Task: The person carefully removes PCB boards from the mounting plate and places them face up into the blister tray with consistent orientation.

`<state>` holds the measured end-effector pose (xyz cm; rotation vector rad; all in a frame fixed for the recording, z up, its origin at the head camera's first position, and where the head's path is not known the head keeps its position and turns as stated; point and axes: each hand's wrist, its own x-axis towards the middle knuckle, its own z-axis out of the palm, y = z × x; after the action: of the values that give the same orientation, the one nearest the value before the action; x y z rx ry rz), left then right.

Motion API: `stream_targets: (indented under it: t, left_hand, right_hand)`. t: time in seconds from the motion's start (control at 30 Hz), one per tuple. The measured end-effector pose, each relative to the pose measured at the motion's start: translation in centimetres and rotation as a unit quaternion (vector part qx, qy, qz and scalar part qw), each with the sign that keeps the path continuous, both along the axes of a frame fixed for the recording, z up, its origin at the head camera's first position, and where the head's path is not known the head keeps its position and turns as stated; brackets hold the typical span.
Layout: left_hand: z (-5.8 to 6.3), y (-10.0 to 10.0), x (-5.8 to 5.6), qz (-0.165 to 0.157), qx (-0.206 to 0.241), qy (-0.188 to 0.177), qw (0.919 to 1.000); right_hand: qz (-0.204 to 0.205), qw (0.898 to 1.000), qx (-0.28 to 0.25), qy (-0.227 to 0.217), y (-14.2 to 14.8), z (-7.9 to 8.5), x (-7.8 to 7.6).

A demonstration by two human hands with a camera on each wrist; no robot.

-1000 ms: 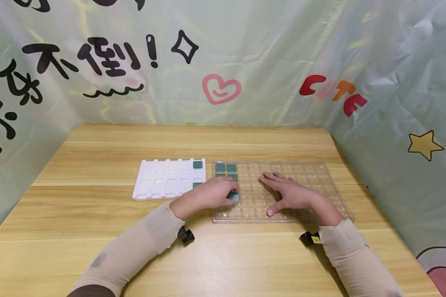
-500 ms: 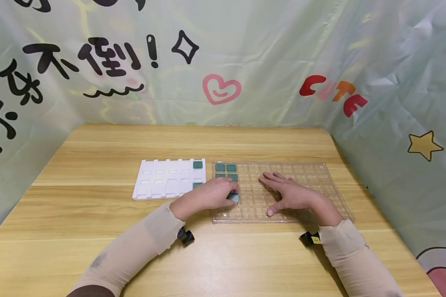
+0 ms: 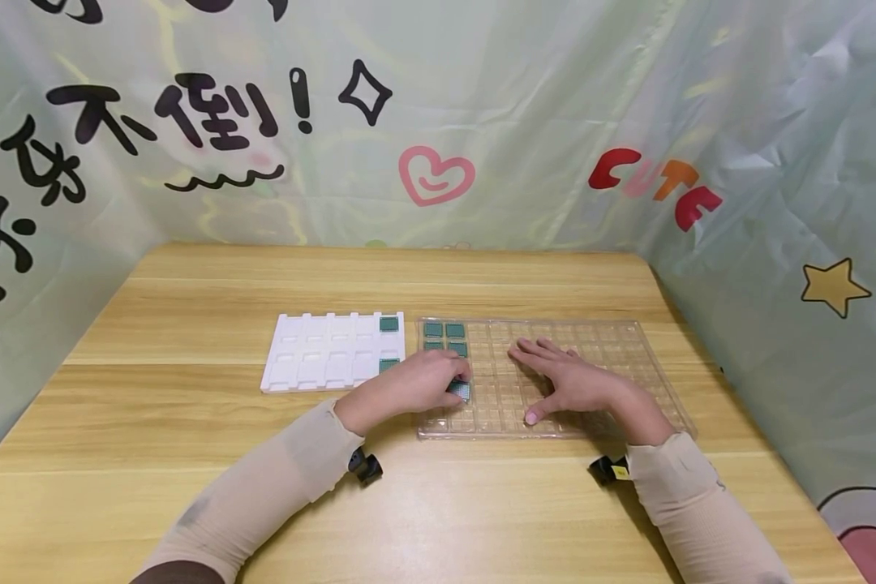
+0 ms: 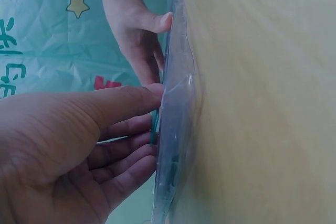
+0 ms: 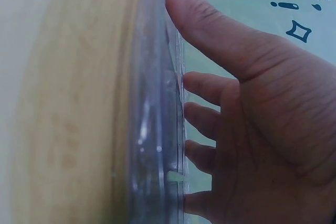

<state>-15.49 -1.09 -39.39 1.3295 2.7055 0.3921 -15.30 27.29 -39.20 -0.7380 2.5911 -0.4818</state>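
My left hand (image 3: 423,380) is over the left columns of a clear plastic tray (image 3: 489,418). Its thumb and fingers pinch a small green chip (image 3: 459,391) at the tray's surface; in the left wrist view the chip (image 4: 155,128) shows edge-on at the fingertips. Several more green chips (image 3: 455,330) sit in the tray's pockets behind this hand, some partly covered by it. My right hand (image 3: 577,381) lies spread on the middle of the tray. In the right wrist view, the right hand's fingertips (image 5: 194,82) touch the tray's top.
A white tray (image 3: 326,349) with two rows of pockets stands left of the clear one; green chips (image 3: 388,324) sit in its rightmost column. Both trays rest on a wooden table (image 3: 482,503). Printed curtains (image 3: 526,105) enclose the table at the back and sides.
Both hands and trays keep their places. The chip at my left fingertips has shifted very slightly towards me and looks lighter than before.
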Motion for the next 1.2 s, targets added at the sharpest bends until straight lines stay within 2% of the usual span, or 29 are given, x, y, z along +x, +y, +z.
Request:
stream_targets:
  t: [0.3,0.8,1.2]
  left_hand:
    - [0.13,-0.01,0.03,0.003,-0.003,-0.003,1.0000]
    - [0.23,-0.35,-0.07,-0.019,-0.005,-0.010,0.9997]
    - [0.67,-0.77,-0.12,-0.018,0.003,-0.034,0.9992]
  right_hand:
    - [-0.001,1.000,0.001,0.001,0.02,-0.04,-0.05]
    - [0.003,1.000,0.001,0.004,0.03,0.03,-0.04]
    - [-0.001,1.000,-0.005,-0.001,0.01,0.00,-0.02]
